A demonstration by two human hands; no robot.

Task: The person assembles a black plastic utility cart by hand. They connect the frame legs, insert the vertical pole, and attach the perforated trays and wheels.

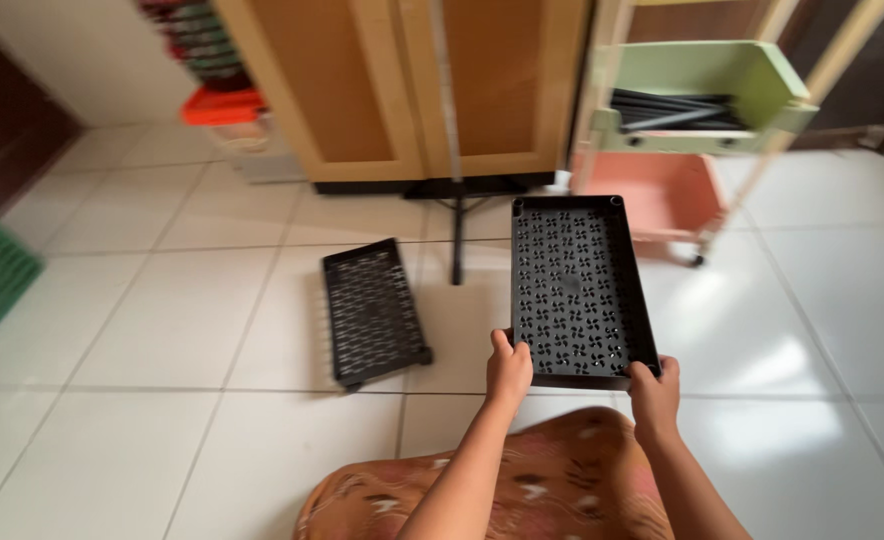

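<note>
Head view looks down past our knees, draped in orange patterned cloth [552,480], to both hands raised over the white tiled floor [162,320]. Our left hand [509,368] pinches the near-left corner of a black perforated tray [577,290], thumb on top and fingers curled beneath the rim. Our right hand [654,390] clamps the near-right corner the same way. We hold the tray clear of the floor, its long side running away from us.

We judge it to be light, stiff moulded plastic; it shows no sag. The raised rim gives the firmest hold, while the punched base looks thin and easier to crack.

Left of the held tray, a second black tray [374,310] lies on the tiles, well apart from it. Beyond the held tray stands a dark stand foot [459,200], and behind that a wooden cabinet [402,90]. Beyond and to the right of the held tray stands a trolley with a pink shelf [662,195] and a green shelf [702,90] carrying dark rods [672,110].
</note>
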